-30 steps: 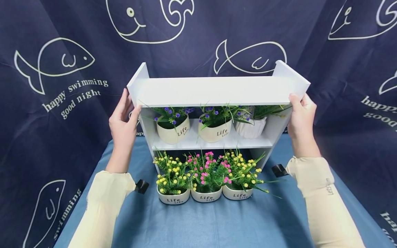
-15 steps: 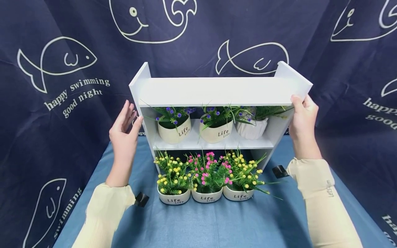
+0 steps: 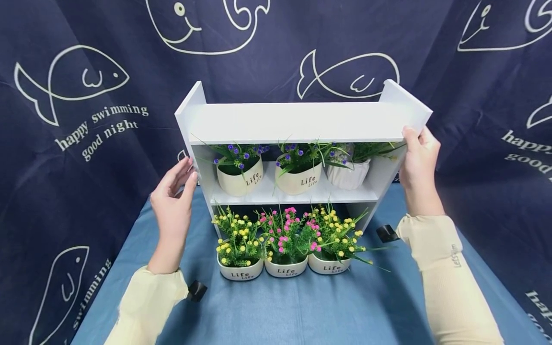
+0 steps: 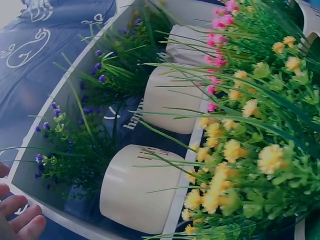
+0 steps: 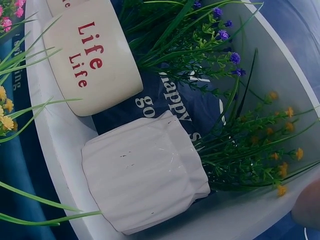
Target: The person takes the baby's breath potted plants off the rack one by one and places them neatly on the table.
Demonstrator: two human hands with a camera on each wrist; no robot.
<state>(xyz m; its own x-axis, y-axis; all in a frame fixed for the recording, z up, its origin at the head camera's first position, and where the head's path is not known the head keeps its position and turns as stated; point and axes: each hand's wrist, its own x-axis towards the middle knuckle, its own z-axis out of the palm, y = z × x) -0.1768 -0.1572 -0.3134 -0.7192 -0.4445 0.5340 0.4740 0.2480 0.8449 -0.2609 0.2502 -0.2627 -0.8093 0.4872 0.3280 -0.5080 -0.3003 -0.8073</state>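
Note:
A white shelf unit [image 3: 280,122] stands on the blue cloth. At its right side panel my right hand [image 3: 420,167] grips the edge, thumb in front and fingers behind. My left hand [image 3: 174,203] is beside the left panel, fingers loosely bent, holding nothing; its fingertips [image 4: 31,225] show at the panel's edge in the left wrist view. Along the middle board are two cream "Life" pots [image 3: 240,177] of purple flowers and a white fluted pot [image 5: 145,175] with small orange flowers.
In front of the lower opening, yellow flowers [image 3: 239,239], pink flowers [image 3: 286,232] and more yellow flowers [image 3: 336,235] stand in a row of low "Life" pots. Grass blades stick out to the right. A navy fish-print curtain [image 3: 258,72] hangs behind the blue cloth [image 3: 276,311].
My left hand has let go of the left panel's upper part and slid down beside it. The right hand keeps its grip; the shelf and pots stay put.

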